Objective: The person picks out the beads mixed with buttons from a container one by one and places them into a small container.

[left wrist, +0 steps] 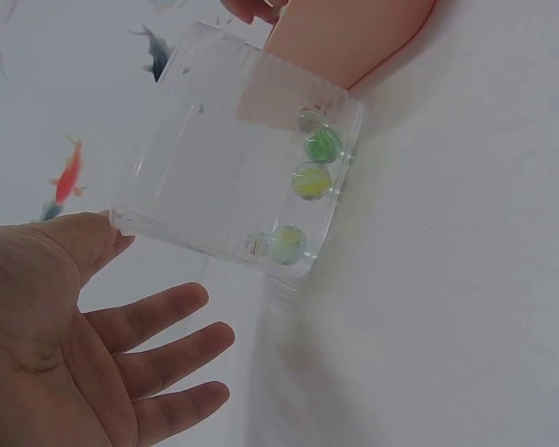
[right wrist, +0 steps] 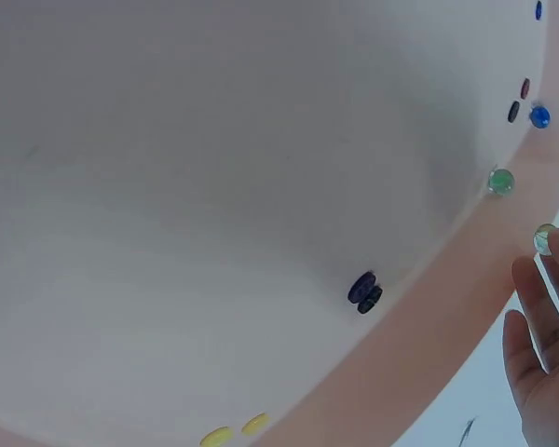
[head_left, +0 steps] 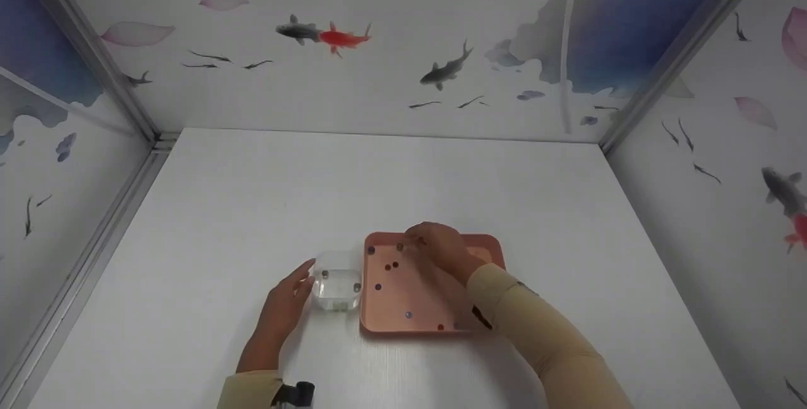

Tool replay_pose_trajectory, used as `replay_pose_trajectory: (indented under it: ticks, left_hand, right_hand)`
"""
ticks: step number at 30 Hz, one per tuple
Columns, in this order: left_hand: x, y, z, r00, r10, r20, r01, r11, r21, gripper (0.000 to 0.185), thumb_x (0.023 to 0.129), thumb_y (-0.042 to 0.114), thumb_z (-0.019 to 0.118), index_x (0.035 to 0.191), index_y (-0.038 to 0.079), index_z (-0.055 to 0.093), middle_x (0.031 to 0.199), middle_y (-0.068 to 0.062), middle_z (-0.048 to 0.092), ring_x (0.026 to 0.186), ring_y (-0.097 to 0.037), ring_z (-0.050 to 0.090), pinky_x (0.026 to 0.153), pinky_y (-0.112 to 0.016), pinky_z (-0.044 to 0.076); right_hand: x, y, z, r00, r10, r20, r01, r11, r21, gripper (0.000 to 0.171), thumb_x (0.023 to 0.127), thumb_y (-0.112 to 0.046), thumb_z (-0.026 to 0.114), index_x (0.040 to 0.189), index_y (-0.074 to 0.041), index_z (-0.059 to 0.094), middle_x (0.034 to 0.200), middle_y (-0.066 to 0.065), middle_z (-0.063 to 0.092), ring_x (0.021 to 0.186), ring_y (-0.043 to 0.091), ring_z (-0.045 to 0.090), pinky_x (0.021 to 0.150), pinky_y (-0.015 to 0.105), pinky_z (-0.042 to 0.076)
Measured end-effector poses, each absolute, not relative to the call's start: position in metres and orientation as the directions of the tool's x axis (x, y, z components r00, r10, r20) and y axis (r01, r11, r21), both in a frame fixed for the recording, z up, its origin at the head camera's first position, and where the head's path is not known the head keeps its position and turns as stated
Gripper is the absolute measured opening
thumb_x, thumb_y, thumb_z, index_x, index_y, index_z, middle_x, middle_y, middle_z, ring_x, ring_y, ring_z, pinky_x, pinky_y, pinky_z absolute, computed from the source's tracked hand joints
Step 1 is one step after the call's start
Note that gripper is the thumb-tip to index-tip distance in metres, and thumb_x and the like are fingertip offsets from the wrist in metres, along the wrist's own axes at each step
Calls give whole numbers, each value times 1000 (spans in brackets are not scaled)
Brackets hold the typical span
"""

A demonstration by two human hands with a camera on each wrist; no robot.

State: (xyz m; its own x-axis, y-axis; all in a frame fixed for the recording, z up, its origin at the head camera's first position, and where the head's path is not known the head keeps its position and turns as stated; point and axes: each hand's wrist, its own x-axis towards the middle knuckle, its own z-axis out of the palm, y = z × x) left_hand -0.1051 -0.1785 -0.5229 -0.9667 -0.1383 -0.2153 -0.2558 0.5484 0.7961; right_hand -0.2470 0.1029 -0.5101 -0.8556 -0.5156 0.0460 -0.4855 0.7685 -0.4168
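The left hand (head_left: pixel 287 305) lies relaxed, its grip open and fingertips against a clear, square plastic box (head_left: pixel 337 288) holding glass marbles (left wrist: pixel 312 181). The box stands on the white counter (head_left: pixel 252 207) just left of a smooth pink rounded-corner tray (head_left: pixel 485 246). Over the tray's far edge, the right hand (head_left: pixel 441 248) pinches a clear marble (right wrist: pixel 544 238) at its fingertips.

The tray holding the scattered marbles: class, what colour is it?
Pink: the tray shows best in the head view, lying beside a clear box.

Head view looks down from above onto the whole table (head_left: pixel 252 207). Both wrist views sit close: left faces the clear box (left wrist: pixel 233 158), right the pink tray (right wrist: pixel 214 186); all views share this tray.
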Motion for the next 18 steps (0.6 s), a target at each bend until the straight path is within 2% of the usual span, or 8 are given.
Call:
replay_pose_trajectory:
  ticks: [7, 18]
  left_hand:
    - [-105, -178, -522, -963, -143, -228, -269, 553, 789, 46, 104, 27, 44, 149, 17, 38, 143, -20, 48, 131, -42, 43, 106, -60, 35]
    - [-106, -177, -523, -964, -148, -220, -265, 562, 784, 46, 104, 26, 44, 149, 18, 39, 142, -19, 49, 130, -41, 45, 104, -59, 37]
  right_hand:
    - [-248, 105, -502, -890, -456, -10, -388, 768, -510, 25, 97, -17, 60, 121, -14, 68, 118, 2, 67, 107, 21, 63, 92, 38, 52]
    - [-247, 110, -500, -906, -416, 78, -363, 669, -648, 27, 97, -12, 60, 123, -9, 66, 120, 5, 66, 105, 22, 63, 87, 39, 53]
